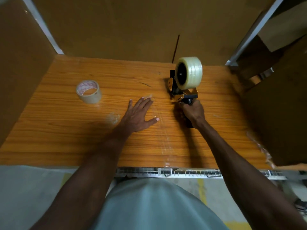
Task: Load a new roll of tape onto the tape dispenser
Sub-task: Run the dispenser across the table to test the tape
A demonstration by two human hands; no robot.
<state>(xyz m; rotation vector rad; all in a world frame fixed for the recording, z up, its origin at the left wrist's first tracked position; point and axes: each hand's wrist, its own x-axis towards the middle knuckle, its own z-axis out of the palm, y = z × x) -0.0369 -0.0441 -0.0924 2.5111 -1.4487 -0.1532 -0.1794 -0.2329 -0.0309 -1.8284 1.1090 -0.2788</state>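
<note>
An orange and black tape dispenser (178, 90) stands at the right middle of the wooden table (66, 130). A thick roll of clear tape (191, 73) sits on its hub. My right hand (192, 111) is closed around the dispenser's black handle. My left hand (140, 114) lies flat on the table with fingers spread, left of the dispenser, its fingertips on a strip of clear tape (155, 112) stuck to the wood. A nearly used-up tape roll (88, 91) with a printed core lies on the table at the left.
Brown cardboard walls (21, 67) enclose the table at the left, back and right. A thin dark rod (175, 48) leans against the back wall behind the dispenser. A wire grid rail (166, 172) runs along the table's near edge.
</note>
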